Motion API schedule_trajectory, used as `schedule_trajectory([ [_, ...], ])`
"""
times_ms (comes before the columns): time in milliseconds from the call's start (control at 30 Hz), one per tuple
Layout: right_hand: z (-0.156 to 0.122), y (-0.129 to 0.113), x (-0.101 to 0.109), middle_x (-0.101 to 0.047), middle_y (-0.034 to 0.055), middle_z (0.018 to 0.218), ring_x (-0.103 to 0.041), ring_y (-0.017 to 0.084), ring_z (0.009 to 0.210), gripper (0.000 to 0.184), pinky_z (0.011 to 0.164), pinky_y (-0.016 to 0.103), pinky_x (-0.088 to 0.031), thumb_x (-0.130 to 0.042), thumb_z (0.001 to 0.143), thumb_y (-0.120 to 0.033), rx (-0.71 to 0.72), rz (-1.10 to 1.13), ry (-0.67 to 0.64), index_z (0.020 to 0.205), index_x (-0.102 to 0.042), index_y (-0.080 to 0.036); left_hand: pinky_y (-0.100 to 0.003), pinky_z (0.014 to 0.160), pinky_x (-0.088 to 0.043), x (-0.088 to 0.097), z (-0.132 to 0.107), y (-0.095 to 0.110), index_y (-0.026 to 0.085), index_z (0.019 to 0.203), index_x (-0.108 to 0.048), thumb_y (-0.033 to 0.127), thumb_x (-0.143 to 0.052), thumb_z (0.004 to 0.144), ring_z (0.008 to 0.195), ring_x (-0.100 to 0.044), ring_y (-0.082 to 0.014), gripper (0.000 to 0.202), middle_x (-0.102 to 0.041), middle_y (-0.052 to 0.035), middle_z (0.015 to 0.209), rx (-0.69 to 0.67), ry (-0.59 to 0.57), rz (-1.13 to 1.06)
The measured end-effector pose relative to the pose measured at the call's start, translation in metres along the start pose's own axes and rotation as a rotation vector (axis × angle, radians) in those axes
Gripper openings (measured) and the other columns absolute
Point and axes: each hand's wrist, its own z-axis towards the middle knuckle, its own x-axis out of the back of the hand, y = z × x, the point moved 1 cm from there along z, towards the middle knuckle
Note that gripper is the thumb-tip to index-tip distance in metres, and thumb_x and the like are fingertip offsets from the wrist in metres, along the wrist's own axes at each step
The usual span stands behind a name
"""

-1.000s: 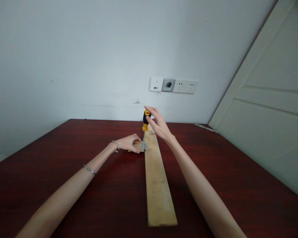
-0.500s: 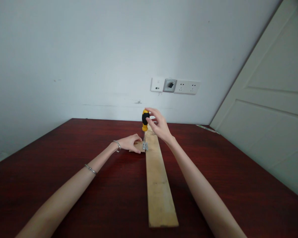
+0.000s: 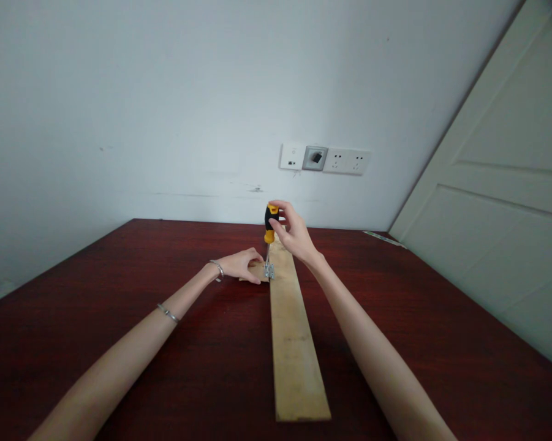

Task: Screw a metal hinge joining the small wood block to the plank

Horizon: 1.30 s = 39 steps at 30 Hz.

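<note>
A long pale wooden plank [image 3: 294,331] lies lengthwise on the dark red table [image 3: 119,343]. A small metal hinge [image 3: 269,270] sits at the plank's left edge, joined to a small wood block [image 3: 256,271]. My left hand [image 3: 239,265] presses flat on that block, fingers closed over it. My right hand [image 3: 294,231] grips the yellow and black handle of a screwdriver [image 3: 269,228] that stands upright with its tip on the hinge.
A white wall with a row of sockets [image 3: 324,159] rises behind the table. A pale door [image 3: 500,190] stands at the right. A thin strip [image 3: 380,237] lies at the table's far right corner.
My right hand's fingers have closed more tightly round the screwdriver handle, turning on it. The left hand and the plank have stayed where they were.
</note>
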Motion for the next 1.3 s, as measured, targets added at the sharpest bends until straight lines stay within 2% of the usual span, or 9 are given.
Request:
schedule_trajectory([
  [167, 0.001, -0.0008, 0.0015, -0.051, 0.0076, 0.117, -0.055, 0.022, 0.103, 0.041, 0.081, 0.038, -0.054, -0.064, 0.081, -0.037, -0.012, -0.096, 0.024, 0.12, -0.052, -0.029, -0.031, 0.081, -0.043, 0.0003, -0.0009, 0.0012, 0.016, 0.112, -0.06, 0.048, -0.076, 0.061, 0.091, -0.053, -0.0227, 0.062, -0.054, -0.0072, 0.104, 0.01, 0.004, -0.013],
  [367, 0.0019, 0.0, 0.003, -0.053, 0.008, 0.127, -0.053, 0.021, 0.111, 0.036, 0.086, 0.038, -0.052, -0.043, 0.094, -0.033, 0.004, -0.009, -0.038, 0.129, -0.049, -0.029, -0.03, 0.081, -0.043, 0.0011, -0.0008, 0.0028, 0.015, 0.112, -0.06, 0.049, -0.075, 0.061, 0.091, -0.053, -0.0223, 0.063, -0.054, -0.0071, 0.103, -0.004, -0.004, -0.007],
  [533, 0.001, -0.0026, 0.0018, -0.053, 0.008, 0.116, -0.054, 0.02, 0.102, 0.038, 0.082, 0.036, -0.055, -0.059, 0.086, -0.038, -0.018, -0.061, 0.017, 0.122, -0.054, -0.028, -0.03, 0.082, -0.042, 0.0013, -0.0011, 0.0024, 0.017, 0.112, -0.06, 0.05, -0.075, 0.061, 0.091, -0.053, -0.0226, 0.063, -0.054, -0.0066, 0.105, 0.01, 0.0, 0.0],
  [700, 0.0013, -0.0069, 0.0042, -0.046, 0.0085, 0.135, -0.048, 0.023, 0.12, 0.038, 0.085, 0.039, -0.054, -0.044, 0.094, -0.033, 0.0, -0.039, -0.034, 0.131, -0.048, -0.031, -0.03, 0.08, -0.042, 0.0008, -0.0009, 0.0012, 0.017, 0.111, -0.061, 0.051, -0.075, 0.06, 0.09, -0.053, -0.022, 0.062, -0.054, -0.0059, 0.102, -0.006, -0.001, -0.014],
  [833, 0.0028, -0.0052, 0.0044, -0.056, 0.0072, 0.123, -0.055, 0.021, 0.11, 0.034, 0.082, 0.036, -0.055, -0.049, 0.092, -0.031, 0.022, -0.03, -0.016, 0.126, -0.053, -0.031, -0.031, 0.08, -0.042, -0.0001, -0.0006, 0.0003, 0.017, 0.111, -0.061, 0.05, -0.075, 0.061, 0.09, -0.053, -0.0221, 0.062, -0.055, -0.0062, 0.102, -0.007, 0.005, -0.011],
  [967, 0.0026, -0.0059, 0.0043, -0.055, 0.0067, 0.114, -0.057, 0.019, 0.101, 0.033, 0.078, 0.033, -0.056, -0.059, 0.086, -0.034, 0.013, -0.042, 0.012, 0.118, -0.058, -0.029, -0.031, 0.079, -0.043, 0.0001, -0.001, 0.0022, 0.014, 0.111, -0.061, 0.05, -0.075, 0.061, 0.089, -0.054, -0.0227, 0.063, -0.055, -0.0072, 0.102, -0.003, 0.012, -0.006],
  [1167, 0.0015, -0.0038, 0.0068, -0.053, 0.0076, 0.128, -0.053, 0.021, 0.114, 0.036, 0.082, 0.035, -0.054, -0.043, 0.094, -0.029, 0.022, -0.026, -0.035, 0.129, -0.051, -0.03, -0.029, 0.078, -0.042, 0.0013, -0.0009, 0.0048, 0.014, 0.11, -0.061, 0.049, -0.075, 0.061, 0.088, -0.054, -0.022, 0.062, -0.055, -0.0069, 0.102, -0.014, 0.001, 0.017],
  [1300, 0.0019, -0.0028, 0.0082, -0.057, 0.0067, 0.119, -0.055, 0.02, 0.106, 0.032, 0.08, 0.035, -0.056, -0.051, 0.09, -0.03, 0.016, -0.042, -0.008, 0.122, -0.056, -0.03, -0.028, 0.078, -0.042, 0.0014, -0.0012, 0.0044, 0.016, 0.109, -0.061, 0.049, -0.076, 0.061, 0.089, -0.053, -0.0213, 0.06, -0.054, -0.0057, 0.102, -0.01, -0.002, -0.001],
])
